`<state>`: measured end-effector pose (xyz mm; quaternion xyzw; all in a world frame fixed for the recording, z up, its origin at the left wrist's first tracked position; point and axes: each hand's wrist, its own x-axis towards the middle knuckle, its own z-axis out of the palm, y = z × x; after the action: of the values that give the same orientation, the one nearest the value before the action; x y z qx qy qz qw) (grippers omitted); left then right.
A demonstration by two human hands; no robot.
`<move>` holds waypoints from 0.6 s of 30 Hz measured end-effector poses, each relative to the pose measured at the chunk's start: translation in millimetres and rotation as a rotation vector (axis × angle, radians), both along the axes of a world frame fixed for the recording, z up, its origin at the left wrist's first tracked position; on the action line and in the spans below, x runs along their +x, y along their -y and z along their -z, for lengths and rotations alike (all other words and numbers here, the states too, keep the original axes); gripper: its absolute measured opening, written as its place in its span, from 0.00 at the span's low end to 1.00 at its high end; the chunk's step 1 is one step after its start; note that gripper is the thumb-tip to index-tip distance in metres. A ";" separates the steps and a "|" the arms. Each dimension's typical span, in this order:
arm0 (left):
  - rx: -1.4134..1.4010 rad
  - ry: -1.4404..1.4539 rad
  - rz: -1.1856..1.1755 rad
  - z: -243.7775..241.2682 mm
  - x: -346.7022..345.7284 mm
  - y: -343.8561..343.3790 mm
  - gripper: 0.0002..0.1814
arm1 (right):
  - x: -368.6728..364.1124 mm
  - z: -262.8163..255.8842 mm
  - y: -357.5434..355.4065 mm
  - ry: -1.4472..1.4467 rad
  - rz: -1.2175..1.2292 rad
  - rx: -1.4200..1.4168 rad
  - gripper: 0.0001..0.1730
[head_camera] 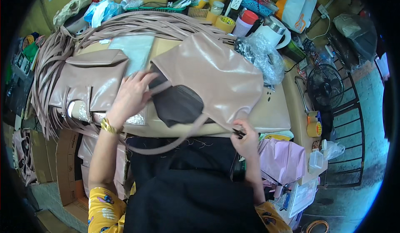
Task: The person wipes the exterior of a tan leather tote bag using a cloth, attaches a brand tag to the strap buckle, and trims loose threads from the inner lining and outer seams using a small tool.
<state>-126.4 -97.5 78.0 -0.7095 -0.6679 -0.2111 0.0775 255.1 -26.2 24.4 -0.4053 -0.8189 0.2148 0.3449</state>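
Observation:
A dusty-pink faux-leather bag [218, 70] with a dark lining [178, 104] lies tilted on the padded tan work surface before me. My left hand [132, 90] is at its left side, fingers bent and blurred, beside a short piece of strap [162, 87]. Whether the fingers grip that strap is unclear. My right hand [245, 139] is closed around a small black tool [239, 133], apparently thread snips, at the bag's lower right corner. One long pink strap [175, 145] loops from the bag over the table's front edge toward my lap.
A second pink bag [93, 76] with buckled straps lies at left. Bundled pink straps [143, 22] line the back and left. Crumpled clear plastic [262, 58] and a white kettle [272, 31] stand behind right. A cardboard box [67, 167] holds pink pieces below left. A black fan [325, 86] is at right.

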 end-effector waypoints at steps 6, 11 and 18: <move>-0.474 0.385 0.155 33.1 6.7 -7.4 0.37 | -20.6 -35.1 14.2 0.381 -0.167 0.333 0.26; -0.649 0.849 0.131 11.3 -0.8 10.9 0.43 | -51.2 -5.9 -18.8 0.489 -0.706 0.401 0.15; 0.060 2.211 0.607 -38.2 -18.3 55.2 0.40 | -72.9 -49.4 -40.6 -0.165 -0.522 -0.154 0.05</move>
<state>-144.7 -152.8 116.2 -0.2657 -0.1666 -0.7449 -0.5889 182.2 14.4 73.9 -0.1869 -0.8461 0.3901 0.3114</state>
